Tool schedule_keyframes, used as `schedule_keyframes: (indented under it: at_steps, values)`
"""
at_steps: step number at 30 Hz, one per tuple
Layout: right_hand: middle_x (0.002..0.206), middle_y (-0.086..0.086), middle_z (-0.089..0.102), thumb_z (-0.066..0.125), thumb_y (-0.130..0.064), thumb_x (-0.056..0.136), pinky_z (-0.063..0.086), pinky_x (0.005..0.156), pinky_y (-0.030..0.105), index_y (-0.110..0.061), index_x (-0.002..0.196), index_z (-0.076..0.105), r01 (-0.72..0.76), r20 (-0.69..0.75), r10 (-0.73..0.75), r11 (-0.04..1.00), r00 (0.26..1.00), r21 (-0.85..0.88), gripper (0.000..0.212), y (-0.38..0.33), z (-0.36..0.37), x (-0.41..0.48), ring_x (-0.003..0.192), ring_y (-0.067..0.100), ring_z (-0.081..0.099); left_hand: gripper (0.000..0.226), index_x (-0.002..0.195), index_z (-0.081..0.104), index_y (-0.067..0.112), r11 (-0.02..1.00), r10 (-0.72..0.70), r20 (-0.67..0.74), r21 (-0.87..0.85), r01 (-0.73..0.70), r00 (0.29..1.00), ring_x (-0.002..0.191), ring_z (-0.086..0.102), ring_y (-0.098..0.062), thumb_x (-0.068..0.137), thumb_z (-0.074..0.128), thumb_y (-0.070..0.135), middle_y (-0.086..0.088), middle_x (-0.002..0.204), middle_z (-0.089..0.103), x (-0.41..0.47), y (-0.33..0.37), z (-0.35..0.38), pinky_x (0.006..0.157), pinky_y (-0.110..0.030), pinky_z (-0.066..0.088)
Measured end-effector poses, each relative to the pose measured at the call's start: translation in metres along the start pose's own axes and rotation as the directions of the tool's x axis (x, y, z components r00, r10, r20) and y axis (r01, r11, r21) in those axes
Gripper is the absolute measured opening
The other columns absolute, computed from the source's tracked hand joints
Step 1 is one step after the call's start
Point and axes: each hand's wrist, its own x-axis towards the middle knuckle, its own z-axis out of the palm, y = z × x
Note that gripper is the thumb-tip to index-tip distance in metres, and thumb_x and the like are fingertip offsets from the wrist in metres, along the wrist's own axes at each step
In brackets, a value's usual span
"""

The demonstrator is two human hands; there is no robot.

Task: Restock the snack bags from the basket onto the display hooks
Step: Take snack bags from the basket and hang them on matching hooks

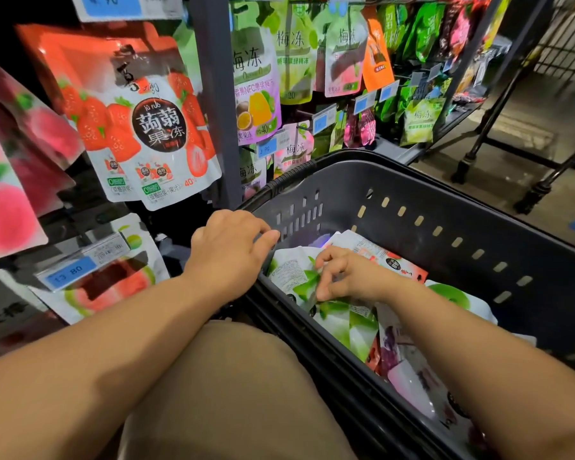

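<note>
Inside the dark slotted plastic basket [445, 207], the right hand's [349, 277] fingers [326, 257] are curled, pinching the top edge of a glossy white-and-green snack bag [291, 272] lying on a heap of other pouches [409, 356]. The left hand [229, 249] rests at the basket's near rim, fingers loosely bent, holding nothing. Red strawberry jelly bags [153, 127] hang above-left.

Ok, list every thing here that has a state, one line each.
basket: partly filled.
right hand: pinches the green-leaf bag.
left hand: over the basket's near rim, fingers loosely curled, holding nothing.
green-leaf bag: lying in the basket, edge pinched.
purple bag: lying in the basket, untouched.
strawberry jelly bags: hanging on the display, untouched.
</note>
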Motion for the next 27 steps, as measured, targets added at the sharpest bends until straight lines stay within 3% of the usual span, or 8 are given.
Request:
schedule_keyframes:
  at_steps: [4,7,10,12,16,19,22,27]
  values:
    - [0.115,-0.012,0.062,0.080,-0.008,0.079,0.035,0.103,0.025,-0.020,0.065,0.069,0.000,-0.132,0.016,0.993,0.991,0.115,0.021,-0.003,-0.018,-0.004,0.114,-0.001,0.056,0.037,0.115,0.064,0.033,1.000,0.004,0.007,0.010,-0.004,1.000,0.124,0.034,-0.019,0.102,0.033,0.048,0.013,0.121,0.054,0.000,-0.001,0.001,0.095,-0.042,0.031]
    - [0.112,0.000,0.071,0.075,-0.005,0.084,0.035,0.114,0.039,-0.019,0.066,0.065,0.056,-0.233,-0.002,0.973,0.973,0.226,0.024,-0.006,-0.027,-0.001,0.127,0.003,0.053,0.037,0.114,0.063,0.033,1.000,0.014,0.002,-0.004,-0.014,1.000,0.123,0.035,-0.018,0.101,0.032,0.048,0.014,0.119,0.054,0.000,-0.002,0.002,0.093,-0.040,0.030]
    - [0.090,0.005,0.067,0.074,-0.020,0.085,0.046,0.095,0.056,-0.023,0.069,0.060,0.109,-0.366,0.010,0.946,0.931,0.305,0.021,-0.017,-0.034,0.001,0.102,0.036,0.064,0.037,0.112,0.063,0.034,0.999,0.018,0.000,-0.027,-0.018,1.000,0.121,0.034,-0.017,0.101,0.031,0.049,0.014,0.117,0.053,-0.001,-0.004,0.003,0.090,-0.037,0.027]
    - [0.074,0.001,0.061,0.071,-0.029,0.086,0.044,0.074,0.043,-0.026,0.072,0.058,0.183,-0.458,-0.030,0.938,0.888,0.294,0.019,-0.026,-0.040,0.001,0.075,0.030,0.053,0.039,0.112,0.063,0.033,0.999,0.026,-0.011,-0.039,-0.026,1.000,0.120,0.034,-0.016,0.100,0.030,0.050,0.015,0.115,0.054,-0.001,-0.003,0.002,0.088,-0.036,0.026]
    - [0.066,-0.005,0.058,0.058,-0.026,0.098,0.045,0.060,0.033,-0.021,0.079,0.049,0.262,-0.631,-0.021,0.920,0.775,0.291,0.022,-0.035,-0.050,-0.001,0.061,0.017,0.054,0.047,0.110,0.062,0.035,0.996,0.013,-0.013,-0.083,-0.014,1.000,0.118,0.031,-0.012,0.099,0.023,0.058,0.017,0.112,0.052,-0.003,-0.003,0.002,0.089,-0.032,0.022]
    - [0.072,0.000,0.058,0.055,-0.029,0.100,0.044,0.058,0.033,-0.021,0.083,0.050,0.243,-0.664,0.050,0.908,0.746,0.341,0.019,-0.029,-0.052,-0.002,0.063,0.021,0.052,0.059,0.110,0.061,0.036,0.996,0.020,0.001,-0.090,-0.020,1.000,0.120,0.030,-0.011,0.093,0.015,0.068,0.018,0.112,0.052,-0.003,-0.003,0.002,0.090,-0.032,0.021]
    - [0.082,0.004,0.058,0.051,-0.024,0.103,0.049,0.059,0.030,-0.018,0.089,0.052,0.202,-0.671,0.122,0.901,0.731,0.383,0.015,-0.019,-0.046,-0.001,0.072,0.019,0.056,0.042,0.111,0.061,0.035,0.996,0.011,0.006,-0.086,-0.011,1.000,0.122,0.030,-0.012,0.098,0.027,0.056,0.018,0.113,0.051,-0.003,-0.002,0.001,0.093,-0.035,0.023]
    - [0.084,-0.001,0.069,0.060,-0.014,0.097,0.055,0.063,0.028,-0.017,0.098,0.055,0.178,-0.617,0.124,0.897,0.777,0.404,0.007,-0.015,-0.032,0.003,0.071,0.011,0.066,0.043,0.108,0.063,0.034,0.999,0.021,0.010,-0.028,-0.021,1.000,0.118,0.034,-0.015,0.098,0.027,0.054,0.017,0.110,0.053,-0.002,-0.002,0.000,0.091,-0.038,0.030]
